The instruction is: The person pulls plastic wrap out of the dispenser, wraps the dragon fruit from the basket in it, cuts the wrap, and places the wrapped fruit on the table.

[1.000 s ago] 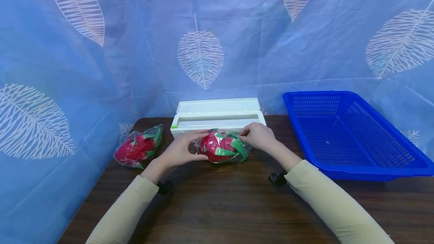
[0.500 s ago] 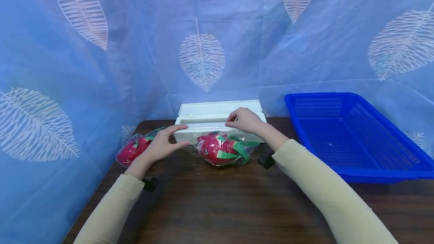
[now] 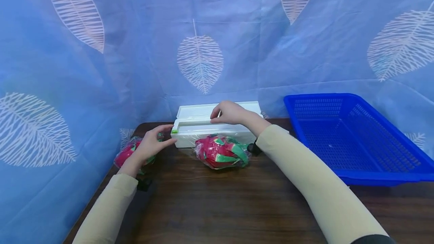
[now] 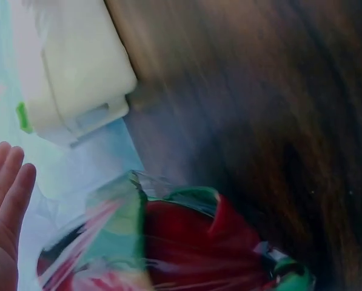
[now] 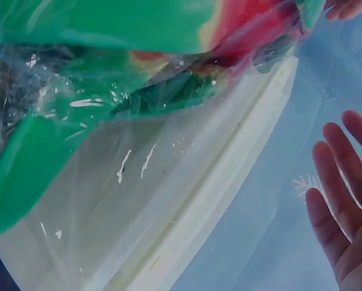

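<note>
A dragon fruit [image 3: 222, 153] in clear plastic film lies in front of a long white cling film dispenser [image 3: 213, 136], whose lid [image 3: 249, 105] is raised. Film stretches between the fruit and the dispenser. My left hand [image 3: 150, 144] is at the dispenser's left end, thumb and fingers apart, near a green slider [image 3: 174, 131]. My right hand [image 3: 232, 113] hovers over the dispenser's middle, thumb and index finger bent toward its front edge. In the right wrist view the other fingers [image 5: 338, 182] extend loosely. A second wrapped dragon fruit [image 3: 129, 151] sits behind my left hand, partly hidden.
A blue plastic basket [image 3: 359, 178] with perforated walls stands on the right of the dark wooden table [image 3: 220, 206]. Blue cloth [image 3: 237, 55] with white leaf prints hangs behind and at the left. The table's left edge runs below my left sleeve.
My left hand has moved off the middle fruit, leftward to the dispenser's end. The right hand has moved left and up from the fruit's right side to over the dispenser.
</note>
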Motion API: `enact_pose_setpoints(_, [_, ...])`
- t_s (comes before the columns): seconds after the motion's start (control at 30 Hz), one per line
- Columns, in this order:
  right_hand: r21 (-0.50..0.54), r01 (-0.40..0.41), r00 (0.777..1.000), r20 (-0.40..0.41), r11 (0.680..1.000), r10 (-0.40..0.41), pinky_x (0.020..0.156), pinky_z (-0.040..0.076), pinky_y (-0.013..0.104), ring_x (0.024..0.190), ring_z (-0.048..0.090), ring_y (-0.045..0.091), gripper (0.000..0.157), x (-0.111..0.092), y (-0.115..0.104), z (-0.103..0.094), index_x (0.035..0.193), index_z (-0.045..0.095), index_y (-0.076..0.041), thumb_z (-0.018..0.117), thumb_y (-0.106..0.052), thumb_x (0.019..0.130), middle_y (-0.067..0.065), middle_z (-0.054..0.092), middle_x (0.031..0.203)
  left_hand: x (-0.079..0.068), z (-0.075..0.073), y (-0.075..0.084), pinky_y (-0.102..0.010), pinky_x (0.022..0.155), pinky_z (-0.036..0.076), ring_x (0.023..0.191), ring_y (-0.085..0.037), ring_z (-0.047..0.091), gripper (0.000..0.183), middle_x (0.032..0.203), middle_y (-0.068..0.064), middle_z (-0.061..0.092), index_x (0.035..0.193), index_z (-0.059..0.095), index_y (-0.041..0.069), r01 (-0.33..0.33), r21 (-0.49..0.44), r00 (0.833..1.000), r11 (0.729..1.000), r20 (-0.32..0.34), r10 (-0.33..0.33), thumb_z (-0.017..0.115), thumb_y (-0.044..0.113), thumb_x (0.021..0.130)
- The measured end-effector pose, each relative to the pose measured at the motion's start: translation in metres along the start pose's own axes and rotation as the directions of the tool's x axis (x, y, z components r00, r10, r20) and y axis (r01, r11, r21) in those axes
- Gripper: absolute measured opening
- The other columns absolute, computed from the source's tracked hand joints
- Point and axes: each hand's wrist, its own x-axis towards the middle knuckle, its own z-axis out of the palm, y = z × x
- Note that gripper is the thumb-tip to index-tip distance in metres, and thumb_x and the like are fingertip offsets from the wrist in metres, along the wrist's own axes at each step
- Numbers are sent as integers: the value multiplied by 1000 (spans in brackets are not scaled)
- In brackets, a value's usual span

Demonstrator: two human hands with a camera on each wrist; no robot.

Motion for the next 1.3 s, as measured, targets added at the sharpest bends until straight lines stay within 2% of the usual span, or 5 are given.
enact_pose_setpoints(0.23, [-5,21,1000,10,1000,-21,83,52,34,92,64,19,25,10,-5,4,110,74,-8,70,-24,92,2,70,100,10,2,-5,-55,93,46,122,-40,52,65,138,-20,51,140,49,5,63,-26,998,998,30,-62,78,24,85])
enact_pose_setpoints(0.53, [1,20,999,26,1000,-20,85,51,34,97,63,18,28,26,-9,4,112,73,-11,73,-26,89,4,69,109,20,15,-15,-50,93,48,124,-38,51,68,140,-20,49,143,45,4,87,-58,994,995,66,-83,77,23,86])
enact_pose_setpoints(0.77, [-6,47,999,28,999,-47,85,51,33,98,62,18,32,38,-15,7,115,73,-10,75,-27,87,6,68,115,22,23,-20,-46,89,52,116,-37,57,64,133,-23,55,139,49,1,119,-37,993,992,17,-119,77,24,86])
enact_pose_setpoints(1.03, [-16,74,995,64,997,-73,81,53,30,95,63,17,33,49,-20,22,116,73,-10,76,-25,87,5,68,115,27,25,-23,-43,86,53,108,-35,62,55,127,-20,60,132,56,3,142,-37,989,989,-32,-143,77,21,85])
enact_pose_setpoints(1.3, [-23,130,986,104,991,-127,83,53,30,93,64,18,32,61,-25,31,116,72,-8,75,-21,88,4,69,112,28,21,-21,-43,87,53,105,-34,64,44,121,-17,64,124,64,4,186,-70,982,980,-33,-188,78,17,84])
